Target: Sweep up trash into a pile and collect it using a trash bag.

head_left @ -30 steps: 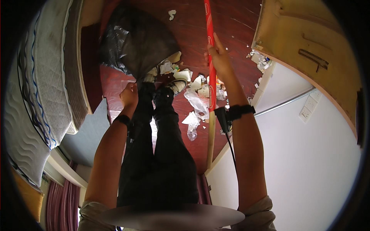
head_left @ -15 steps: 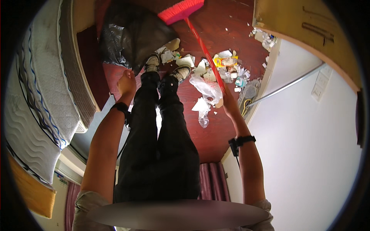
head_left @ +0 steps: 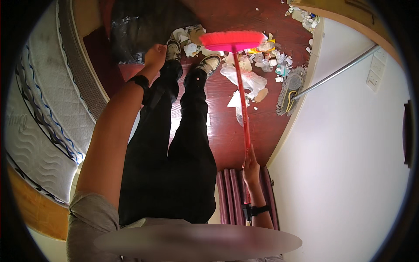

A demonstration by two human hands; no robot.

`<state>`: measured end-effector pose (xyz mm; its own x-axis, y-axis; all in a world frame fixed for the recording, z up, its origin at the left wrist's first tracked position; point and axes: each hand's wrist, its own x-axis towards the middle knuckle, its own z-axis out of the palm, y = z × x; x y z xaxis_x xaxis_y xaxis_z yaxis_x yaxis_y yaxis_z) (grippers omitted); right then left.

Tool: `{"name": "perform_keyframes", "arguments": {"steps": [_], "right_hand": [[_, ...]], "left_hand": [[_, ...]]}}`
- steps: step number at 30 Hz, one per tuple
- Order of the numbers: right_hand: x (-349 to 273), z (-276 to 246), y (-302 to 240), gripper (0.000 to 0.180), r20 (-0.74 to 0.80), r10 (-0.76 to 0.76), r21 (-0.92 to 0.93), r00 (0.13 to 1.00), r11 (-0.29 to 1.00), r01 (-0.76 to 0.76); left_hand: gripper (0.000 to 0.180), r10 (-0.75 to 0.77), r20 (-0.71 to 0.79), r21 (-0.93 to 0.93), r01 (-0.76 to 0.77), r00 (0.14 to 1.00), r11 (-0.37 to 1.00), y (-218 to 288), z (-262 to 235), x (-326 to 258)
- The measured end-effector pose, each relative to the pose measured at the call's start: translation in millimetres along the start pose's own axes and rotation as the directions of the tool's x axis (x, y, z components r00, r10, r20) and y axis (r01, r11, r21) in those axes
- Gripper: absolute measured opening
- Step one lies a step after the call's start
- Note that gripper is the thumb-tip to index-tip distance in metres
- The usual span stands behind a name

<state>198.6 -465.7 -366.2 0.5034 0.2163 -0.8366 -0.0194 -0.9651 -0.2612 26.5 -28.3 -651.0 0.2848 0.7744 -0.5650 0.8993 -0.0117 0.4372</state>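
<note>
My right hand [head_left: 251, 169] is wrapped round the red handle of a broom [head_left: 240, 87]. The broom's head, pink-red with its bristles pointing away from me, hovers over or rests by the far part of the litter; the exact height I cannot tell. At the upper left, my left hand [head_left: 156, 55] is closed at the edge of a large black plastic bag [head_left: 135, 35], its fingertips partly hidden. Scattered litter [head_left: 262, 61] of paper scraps, wrappers and a clear plastic bag [head_left: 246, 81] lies on the dark red floor, right of my shoes.
A grey mop [head_left: 291, 91] leans its metal pole along the white wall on the right. More scraps [head_left: 307, 21] lie by the far wall corner. Mattresses [head_left: 48, 126] stand upright at the left. A purple curtain [head_left: 229, 192] hangs near the bottom.
My right hand has drawn the broom back toward me, and its head has come down from the far edge over the litter. My left hand has moved farther forward, beside the bag.
</note>
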Motion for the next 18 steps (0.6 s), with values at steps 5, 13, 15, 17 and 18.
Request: {"name": "perform_keyframes", "arguments": {"steps": [5,13,15,17,18], "right_hand": [[9.4,32.9,-42.1,0.042,0.080,-0.116,0.062,0.990,0.992,0.112],[47.0,85.6,-116.9,0.041,0.034,-0.183,0.290,0.982,0.943,0.166],[49.0,88.3,-124.6,0.042,0.041,-0.176,0.310,0.984,0.938,0.155],[50.8,88.4,-123.3,0.042,0.030,-0.201,0.284,0.979,0.941,0.185],[51.3,87.1,-120.6,0.042,0.030,-0.200,0.277,0.979,0.943,0.184]], "left_hand": [[0.032,-0.116,-0.043,-0.041,0.114,0.992,0.993,9.2,1.3,-1.9],[0.033,-0.063,-0.015,0.125,0.064,0.998,0.990,3.6,-9.1,15.6],[0.034,-0.064,0.064,0.128,0.055,0.996,0.990,-7.5,-15.4,34.3],[0.035,-0.059,0.143,0.116,0.042,0.988,0.992,-10.1,-16.1,44.8],[0.036,-0.065,0.149,0.164,0.040,0.987,0.986,-7.8,-15.4,47.1]]}}
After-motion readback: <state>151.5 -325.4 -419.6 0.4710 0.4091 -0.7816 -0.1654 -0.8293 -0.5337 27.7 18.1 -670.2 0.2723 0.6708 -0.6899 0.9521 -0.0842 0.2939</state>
